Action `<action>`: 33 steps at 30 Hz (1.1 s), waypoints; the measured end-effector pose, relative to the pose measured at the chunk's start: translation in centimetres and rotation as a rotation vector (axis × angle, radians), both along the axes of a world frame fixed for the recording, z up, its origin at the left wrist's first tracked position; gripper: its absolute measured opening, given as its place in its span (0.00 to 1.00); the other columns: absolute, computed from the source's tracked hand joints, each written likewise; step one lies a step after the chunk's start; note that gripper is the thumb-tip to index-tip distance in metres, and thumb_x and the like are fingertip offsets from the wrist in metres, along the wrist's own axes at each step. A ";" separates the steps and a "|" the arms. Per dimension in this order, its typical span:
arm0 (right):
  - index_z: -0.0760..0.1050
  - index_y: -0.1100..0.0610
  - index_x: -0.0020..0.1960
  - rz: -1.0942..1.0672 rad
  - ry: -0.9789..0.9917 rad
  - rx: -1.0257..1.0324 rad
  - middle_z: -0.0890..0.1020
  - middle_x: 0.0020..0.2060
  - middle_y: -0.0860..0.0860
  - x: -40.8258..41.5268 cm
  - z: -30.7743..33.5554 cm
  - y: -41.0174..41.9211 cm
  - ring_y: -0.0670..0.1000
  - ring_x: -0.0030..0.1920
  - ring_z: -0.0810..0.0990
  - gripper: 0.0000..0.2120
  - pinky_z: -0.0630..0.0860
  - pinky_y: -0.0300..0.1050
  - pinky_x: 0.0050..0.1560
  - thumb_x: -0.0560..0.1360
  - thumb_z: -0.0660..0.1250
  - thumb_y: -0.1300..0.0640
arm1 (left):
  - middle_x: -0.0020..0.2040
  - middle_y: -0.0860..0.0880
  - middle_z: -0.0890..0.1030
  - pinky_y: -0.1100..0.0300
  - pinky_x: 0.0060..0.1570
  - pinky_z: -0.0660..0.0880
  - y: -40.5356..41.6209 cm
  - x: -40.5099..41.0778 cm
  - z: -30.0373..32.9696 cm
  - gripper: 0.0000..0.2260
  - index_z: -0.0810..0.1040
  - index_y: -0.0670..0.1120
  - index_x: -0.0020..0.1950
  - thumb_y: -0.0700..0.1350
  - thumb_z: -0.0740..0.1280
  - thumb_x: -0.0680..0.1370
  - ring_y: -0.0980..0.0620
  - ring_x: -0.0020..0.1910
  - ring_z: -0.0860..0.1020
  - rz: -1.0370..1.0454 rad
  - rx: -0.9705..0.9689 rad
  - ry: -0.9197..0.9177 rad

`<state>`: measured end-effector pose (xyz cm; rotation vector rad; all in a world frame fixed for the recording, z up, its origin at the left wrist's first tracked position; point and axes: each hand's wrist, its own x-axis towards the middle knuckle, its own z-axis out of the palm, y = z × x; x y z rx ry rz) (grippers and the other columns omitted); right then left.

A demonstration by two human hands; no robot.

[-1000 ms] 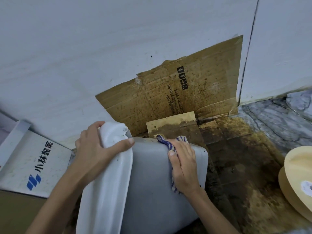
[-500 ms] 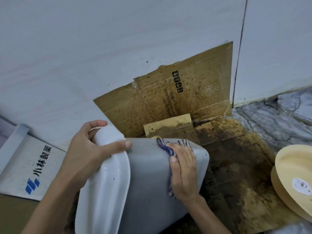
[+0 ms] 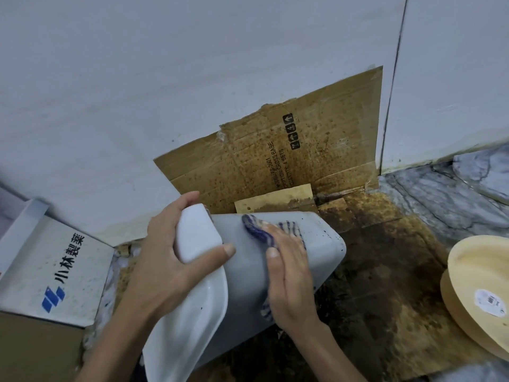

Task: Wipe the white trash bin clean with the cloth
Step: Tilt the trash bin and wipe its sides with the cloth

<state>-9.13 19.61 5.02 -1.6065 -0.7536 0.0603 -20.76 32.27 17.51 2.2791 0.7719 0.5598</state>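
Left grip (image 3: 170,255) round bin (image 3: 316,244) rim; right hand (image 3: 289,268) pressing cloth (image 3: 261,232)

Soft, even indoor light; no glare.
Wide-angle bending at edges; wall (image 3: 137,78) seam curves; slight blur on right-hand fingers (image 3: 283,235).

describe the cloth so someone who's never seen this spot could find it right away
Start at the stained cardboard sheet leaning against the white wall; just in front of it lies the white trash bin, tipped on its side. The cloth is pressed flat on the bin's upturned side under the right hand. It is the only blue-and-white striped fabric there.
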 end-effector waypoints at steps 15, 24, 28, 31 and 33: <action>0.54 0.47 0.80 0.247 0.044 -0.657 0.55 0.80 0.43 10.9 -2.2 -0.6 0.44 0.80 0.51 0.23 0.47 0.50 0.80 0.85 0.45 0.48 | 0.65 0.58 0.78 0.39 0.62 0.76 0.0 -1.2 -0.8 0.37 0.72 0.61 0.71 0.67 0.73 0.64 0.51 0.64 0.76 0.030 0.016 -0.069; 0.52 0.37 0.79 0.438 -0.200 -0.375 0.56 0.78 0.33 1.3 2.6 1.1 0.33 0.77 0.47 0.24 0.41 0.37 0.76 0.84 0.41 0.40 | 0.62 0.58 0.79 0.42 0.59 0.77 0.4 -1.4 -0.6 0.36 0.74 0.59 0.69 0.65 0.76 0.62 0.54 0.60 0.78 0.028 -0.039 -0.078; 0.58 0.35 0.77 0.275 -0.123 -0.403 0.58 0.76 0.30 3.3 -0.1 -1.8 0.31 0.76 0.51 0.22 0.48 0.43 0.77 0.83 0.44 0.39 | 0.63 0.59 0.79 0.39 0.60 0.77 0.0 -2.5 -0.7 0.37 0.73 0.57 0.71 0.62 0.76 0.63 0.57 0.61 0.78 -0.016 -0.057 -0.091; 0.56 0.38 0.78 0.303 -0.015 -0.633 0.56 0.77 0.34 7.7 0.0 0.2 0.38 0.78 0.50 0.22 0.44 0.48 0.79 0.85 0.46 0.45 | 0.64 0.60 0.78 0.41 0.60 0.77 -0.3 -3.0 -0.9 0.37 0.73 0.55 0.71 0.62 0.75 0.64 0.60 0.61 0.77 -0.009 -0.049 -0.113; 0.55 0.40 0.79 0.355 -0.057 -0.687 0.57 0.78 0.37 7.8 1.4 3.3 0.43 0.80 0.51 0.23 0.42 0.50 0.78 0.85 0.45 0.47 | 0.64 0.59 0.78 0.39 0.61 0.76 -0.4 -3.0 -0.9 0.37 0.73 0.55 0.71 0.62 0.75 0.63 0.57 0.62 0.78 0.002 -0.054 -0.114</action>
